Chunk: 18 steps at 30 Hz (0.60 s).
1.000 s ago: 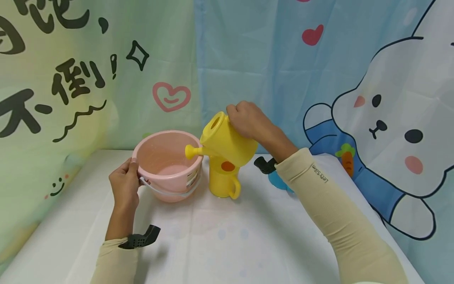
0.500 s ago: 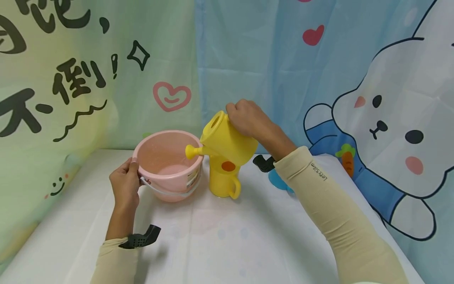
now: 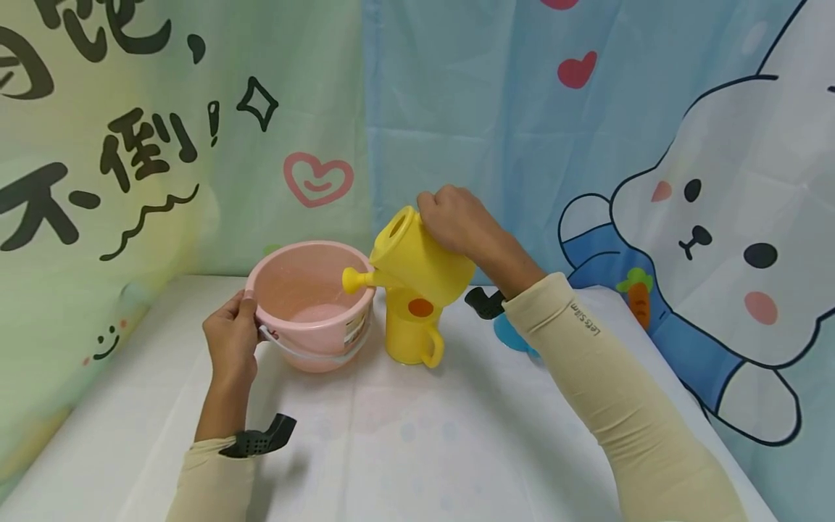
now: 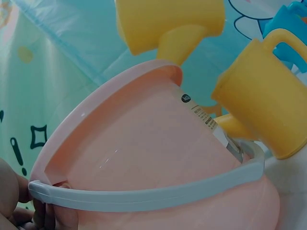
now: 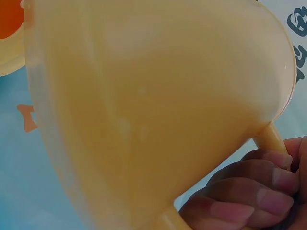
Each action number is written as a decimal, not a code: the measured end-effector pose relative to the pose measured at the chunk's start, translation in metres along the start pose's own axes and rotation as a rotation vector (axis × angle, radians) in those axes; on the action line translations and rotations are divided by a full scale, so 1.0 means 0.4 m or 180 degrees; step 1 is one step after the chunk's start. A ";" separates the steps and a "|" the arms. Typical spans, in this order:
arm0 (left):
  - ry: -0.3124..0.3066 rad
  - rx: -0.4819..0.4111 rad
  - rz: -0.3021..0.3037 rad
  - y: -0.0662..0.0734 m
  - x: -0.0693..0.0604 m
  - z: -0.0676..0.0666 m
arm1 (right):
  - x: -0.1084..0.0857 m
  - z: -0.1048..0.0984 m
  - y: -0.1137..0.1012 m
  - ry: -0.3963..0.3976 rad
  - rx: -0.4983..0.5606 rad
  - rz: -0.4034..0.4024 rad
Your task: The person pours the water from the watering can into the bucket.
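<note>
In the head view, my left hand (image 3: 233, 337) pinches the left rim of a pink bucket (image 3: 313, 341), thumb at the rim. My right hand (image 3: 457, 221) grips the handle of a yellow watering can (image 3: 427, 264), tilted left with its round spout head over the bucket's right rim. The right wrist view has fingers (image 5: 268, 187) curled round the can's handle. Behind and below the tilted can, a second yellow can (image 3: 407, 333) with an orange spot stands upright on the table. Whether water flows from the spout cannot be told.
A blue object (image 3: 512, 333) lies partly behind the right forearm; the left wrist view shows part of it (image 4: 285, 36) too. The bucket's pale handle (image 3: 326, 357) hangs down its front. A printed curtain (image 3: 430, 109) stands behind the white table (image 3: 404, 449).
The head view has shifted very slightly. Both hands, the bucket and the tilted can otherwise hold the same positions.
</note>
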<state>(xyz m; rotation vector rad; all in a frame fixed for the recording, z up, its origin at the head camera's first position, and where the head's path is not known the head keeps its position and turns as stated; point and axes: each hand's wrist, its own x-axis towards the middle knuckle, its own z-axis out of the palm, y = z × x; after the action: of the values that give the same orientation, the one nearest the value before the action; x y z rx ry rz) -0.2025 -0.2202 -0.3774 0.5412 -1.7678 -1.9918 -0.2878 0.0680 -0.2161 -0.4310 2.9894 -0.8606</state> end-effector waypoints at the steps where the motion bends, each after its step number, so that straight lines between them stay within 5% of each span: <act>1: 0.0008 -0.0023 -0.0016 -0.001 0.000 0.000 | 0.000 0.001 -0.001 -0.0010 -0.0004 0.0004; 18: 0.0008 -0.0014 -0.0024 0.000 -0.002 0.001 | 0.001 0.004 -0.014 -0.0005 -0.0081 -0.0032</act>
<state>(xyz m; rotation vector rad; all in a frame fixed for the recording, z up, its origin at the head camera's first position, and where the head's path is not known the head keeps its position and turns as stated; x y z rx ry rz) -0.2021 -0.2193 -0.3775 0.5495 -1.7622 -1.9987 -0.2864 0.0624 -0.2146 -0.4473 3.0024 -0.8234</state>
